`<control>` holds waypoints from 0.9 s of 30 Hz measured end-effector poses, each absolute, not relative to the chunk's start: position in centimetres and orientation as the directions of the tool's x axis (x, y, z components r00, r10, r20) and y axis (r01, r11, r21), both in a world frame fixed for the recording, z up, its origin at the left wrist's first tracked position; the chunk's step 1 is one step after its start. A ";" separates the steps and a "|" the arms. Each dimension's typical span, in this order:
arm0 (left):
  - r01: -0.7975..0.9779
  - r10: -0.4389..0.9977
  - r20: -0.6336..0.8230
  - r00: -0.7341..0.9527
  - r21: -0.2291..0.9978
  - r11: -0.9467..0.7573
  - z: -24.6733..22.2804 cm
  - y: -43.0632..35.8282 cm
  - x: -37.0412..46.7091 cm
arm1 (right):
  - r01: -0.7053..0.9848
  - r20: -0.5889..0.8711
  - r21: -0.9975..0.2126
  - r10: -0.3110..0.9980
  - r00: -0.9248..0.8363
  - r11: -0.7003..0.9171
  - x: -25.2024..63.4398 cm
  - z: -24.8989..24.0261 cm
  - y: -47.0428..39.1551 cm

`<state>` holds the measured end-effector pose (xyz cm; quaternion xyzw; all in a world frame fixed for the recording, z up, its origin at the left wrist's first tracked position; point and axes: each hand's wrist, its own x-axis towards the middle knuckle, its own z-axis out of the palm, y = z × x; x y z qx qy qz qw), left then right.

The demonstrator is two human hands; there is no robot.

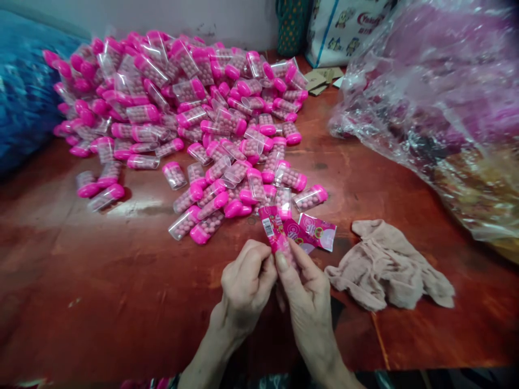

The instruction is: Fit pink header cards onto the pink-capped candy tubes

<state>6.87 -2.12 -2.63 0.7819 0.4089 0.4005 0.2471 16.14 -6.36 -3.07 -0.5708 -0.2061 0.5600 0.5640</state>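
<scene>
My right hand [310, 294] grips a pink printed label sleeve [271, 226] with a barcode, thumb on its front and fingers behind. The sleeve's lower part is covered by the hand, so I cannot tell whether a tube is inside. My left hand [247, 281] is closed, its fingertips pinching at the sleeve's left side. Just beyond the right hand lie more pink labels [318, 232] flat on the table. Close ahead are clear tubes [211, 227] with pink caps, filled with small pale-pink balls.
A large heap of such tubes [162, 97] covers the back of the wooden table [133, 302]. A crumpled beige cloth [389, 270] lies at right. Beyond it bulges a clear plastic bag [425, 102]. A blue bag [28, 92] stands left; cardboard pieces [322, 80] lie behind.
</scene>
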 end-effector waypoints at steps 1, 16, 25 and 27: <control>0.437 0.842 0.415 0.343 0.723 -0.535 -2.6 -2.1 6.9 | -0.371 -0.403 -0.885 0.861 0.310 -0.281 16.2 -3.1 -6.4; 0.455 0.887 0.315 0.338 0.770 -0.447 -2.4 -1.9 6.9 | -0.758 -0.518 -0.585 0.852 0.074 -0.289 16.9 -2.3 -6.0; 0.438 0.915 0.380 0.138 0.805 -0.400 -2.4 -2.3 6.9 | -0.761 -0.464 -0.554 0.884 -0.054 -0.337 17.2 -1.5 -6.0; 0.479 0.871 0.460 0.171 0.733 -0.482 -2.4 -2.3 6.8 | -0.762 -0.484 -0.552 0.874 -0.038 -0.338 17.4 -1.5 -6.0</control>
